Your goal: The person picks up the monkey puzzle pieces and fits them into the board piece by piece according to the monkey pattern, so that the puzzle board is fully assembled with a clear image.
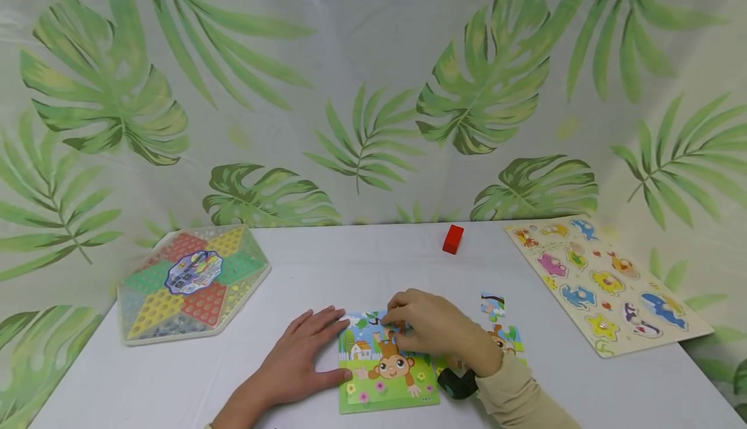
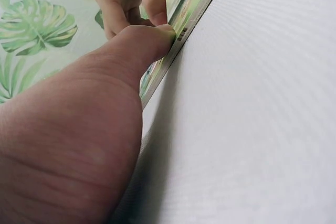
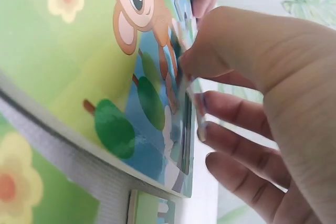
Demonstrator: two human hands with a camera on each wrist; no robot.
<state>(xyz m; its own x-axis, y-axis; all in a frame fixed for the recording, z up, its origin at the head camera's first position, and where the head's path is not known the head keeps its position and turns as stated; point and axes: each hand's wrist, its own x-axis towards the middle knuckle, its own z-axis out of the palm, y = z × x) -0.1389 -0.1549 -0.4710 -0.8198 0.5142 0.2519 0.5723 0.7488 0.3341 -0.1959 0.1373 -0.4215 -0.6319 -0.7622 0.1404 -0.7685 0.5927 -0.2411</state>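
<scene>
Puzzle, head view: the monkey puzzle (image 1: 392, 365) lies flat on the counter (image 1: 315, 280), between my hands.
Left hand, head view: my left hand (image 1: 306, 354) is spread at the puzzle's left side, thumb on its edge.
Right hand, head view: my right hand (image 1: 432, 322) is bent over the puzzle's upper right part, hiding most of what it pinches.
Loose pieces, head view: these (image 1: 493, 306) lie near the puzzle, to its right, one partly behind my wrist.
Surroundings, head view: checkers board (image 1: 195, 283) at left, red block (image 1: 452, 239) farther back, animal board (image 1: 607, 286) at right.
Bracing, left wrist view: my left thumb presses the puzzle's edge; I judge that steady, light pressure here best stops it sliding.
Pinch, right wrist view: my right thumb and fingers pinch a thin tile (image 3: 197, 106), tilted on edge at the puzzle's surface.
Fitting, right wrist view: I would match picture lines first, lower one edge into place, then press flat; forcing it tilted could lift its neighbours.
</scene>
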